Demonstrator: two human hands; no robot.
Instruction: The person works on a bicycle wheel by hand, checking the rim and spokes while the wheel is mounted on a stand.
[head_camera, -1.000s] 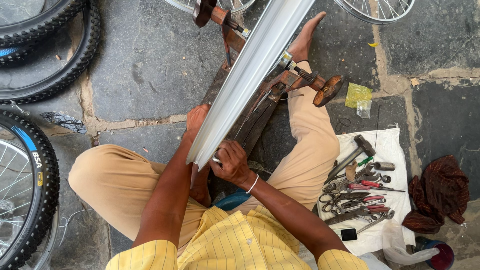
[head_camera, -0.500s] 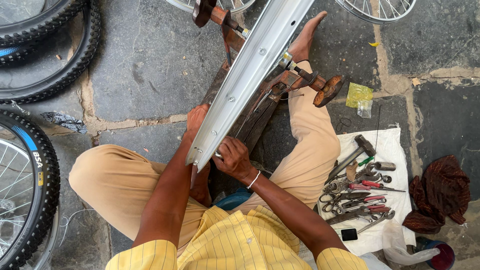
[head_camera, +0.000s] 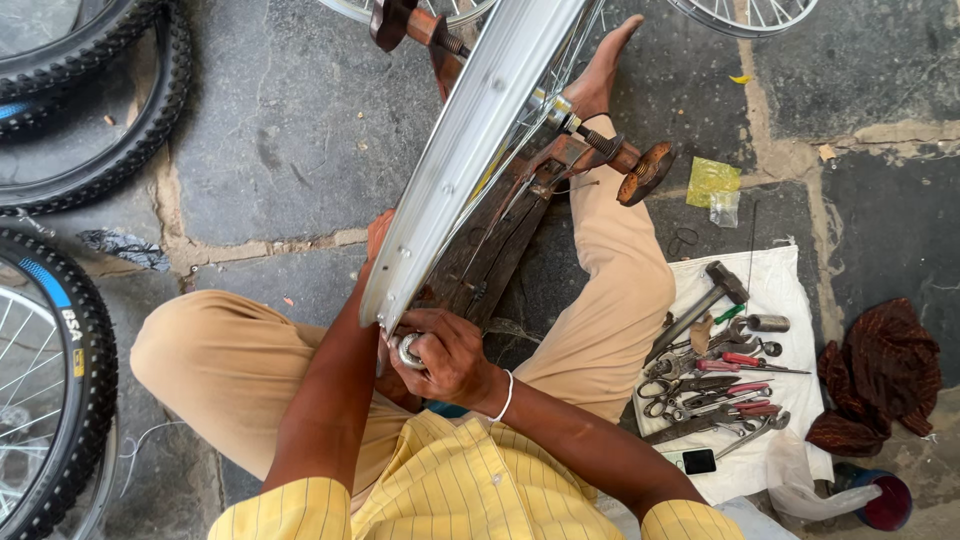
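Note:
A silver bicycle wheel rim (head_camera: 470, 140) stands edge-on in a rusty wooden truing stand (head_camera: 510, 225) between my legs. My left hand (head_camera: 378, 240) reaches up behind the near edge of the rim and is mostly hidden by it. My right hand (head_camera: 445, 358) is closed around a small round silver tool (head_camera: 410, 351) held against the rim's lower end. The wheel's axle (head_camera: 590, 135) rests on the stand beside my right foot (head_camera: 605, 70).
A white cloth (head_camera: 745, 440) on my right carries a hammer (head_camera: 700, 305), pliers, spanners and several other tools. A dark red rag (head_camera: 880, 375) lies beyond it. Tyred bicycle wheels (head_camera: 60, 380) lie at left, and a black tyre (head_camera: 110, 110) at top left.
My right hand has slid slightly down to the rim's lower end and now grips the round tool there. The rim looks turned a little.

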